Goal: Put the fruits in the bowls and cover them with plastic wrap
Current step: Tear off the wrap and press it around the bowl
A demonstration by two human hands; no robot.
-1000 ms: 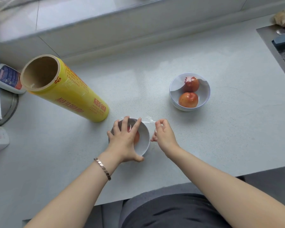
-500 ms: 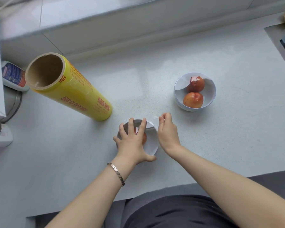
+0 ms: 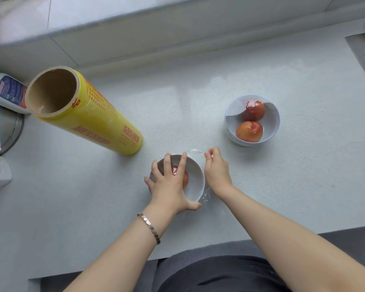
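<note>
A small white bowl (image 3: 195, 182) near the counter's front edge holds a red fruit (image 3: 185, 179), mostly hidden under my left hand (image 3: 169, 184). That hand lies flat over the bowl, fingers spread, thumb hooked round the near rim. Clear plastic wrap (image 3: 195, 152) lies over the bowl and bunches at its far and right sides. My right hand (image 3: 216, 170) is beside the bowl's right rim, fingertips pinching the wrap's far edge. A second white bowl (image 3: 271, 131) to the back right holds two red fruits (image 3: 249, 131), with film across it.
A big yellow roll of plastic wrap (image 3: 89, 114) stands tilted at the left, open cardboard core towards me. A white bottle (image 3: 10, 93) lies behind it by the wall. A dark sink edge (image 3: 360, 53) is at the far right.
My right hand has lifted from flat against the bowl's side and now pinches the wrap near the far rim. My left hand stays pressed over the bowl.
</note>
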